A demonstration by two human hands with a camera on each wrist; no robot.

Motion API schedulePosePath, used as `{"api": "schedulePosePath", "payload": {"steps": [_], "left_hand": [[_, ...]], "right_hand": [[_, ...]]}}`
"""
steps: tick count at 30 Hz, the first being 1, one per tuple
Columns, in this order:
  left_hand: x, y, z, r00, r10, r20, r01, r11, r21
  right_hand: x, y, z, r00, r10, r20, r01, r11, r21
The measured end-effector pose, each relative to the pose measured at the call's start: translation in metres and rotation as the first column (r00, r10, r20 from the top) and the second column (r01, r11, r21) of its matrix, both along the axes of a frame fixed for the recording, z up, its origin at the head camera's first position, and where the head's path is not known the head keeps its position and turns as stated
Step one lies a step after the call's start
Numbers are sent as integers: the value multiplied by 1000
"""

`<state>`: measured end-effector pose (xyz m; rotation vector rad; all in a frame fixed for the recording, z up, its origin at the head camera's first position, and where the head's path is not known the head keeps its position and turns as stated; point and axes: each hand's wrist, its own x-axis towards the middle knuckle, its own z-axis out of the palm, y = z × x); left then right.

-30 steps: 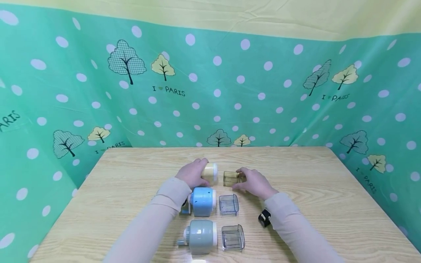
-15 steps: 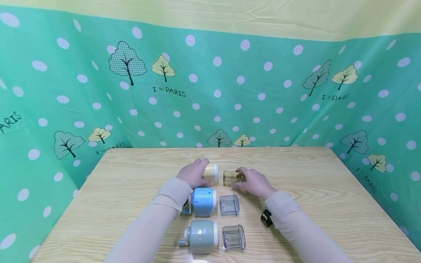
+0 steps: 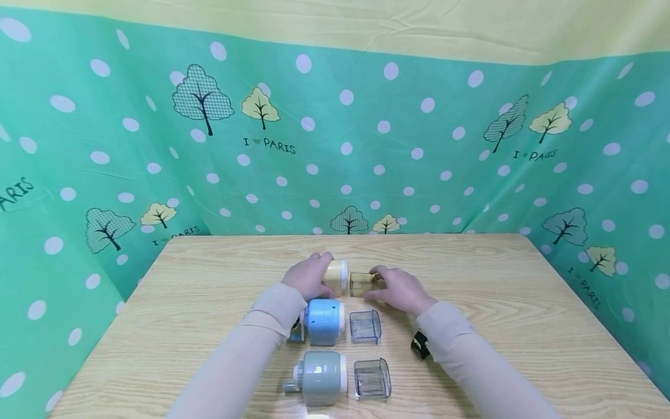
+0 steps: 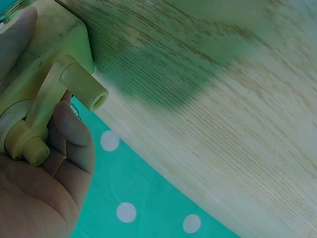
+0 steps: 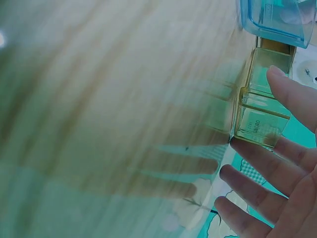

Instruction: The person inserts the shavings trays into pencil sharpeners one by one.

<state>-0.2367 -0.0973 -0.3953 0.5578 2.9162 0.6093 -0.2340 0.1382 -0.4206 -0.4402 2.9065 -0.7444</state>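
My left hand (image 3: 307, 276) grips a yellow hand-crank pencil sharpener (image 3: 333, 277) lying on its side, white-rimmed end to the right. In the left wrist view the sharpener's crank (image 4: 45, 96) juts out between thumb and curled fingers. To its right, my right hand (image 3: 399, 287) pinches a clear yellow shavings drawer (image 3: 361, 284) between thumb and forefinger. The other fingers (image 5: 255, 191) are spread in the right wrist view. The drawer's front end sits very near the sharpener's white rim; whether they touch, I cannot tell.
Nearer me lie a blue sharpener (image 3: 323, 322) with a clear bluish drawer (image 3: 365, 326) to its right, and a grey-green sharpener (image 3: 321, 377) with a clear grey drawer (image 3: 372, 378). All are on a wooden table (image 3: 209, 326) backed by a green dotted curtain (image 3: 419, 134).
My right hand has moved slightly left with the yellow drawer, narrowing the gap to the yellow sharpener. My left hand and the other sharpeners stay in place.
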Motion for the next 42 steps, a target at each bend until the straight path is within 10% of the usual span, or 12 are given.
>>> {"api": "schedulePosePath", "payload": {"steps": [42], "left_hand": [[-5,0,-5,1000,8,-1,-8,1000,0]], "right_hand": [[-6,-20,3,999,54,6,-54,998,13]]}}
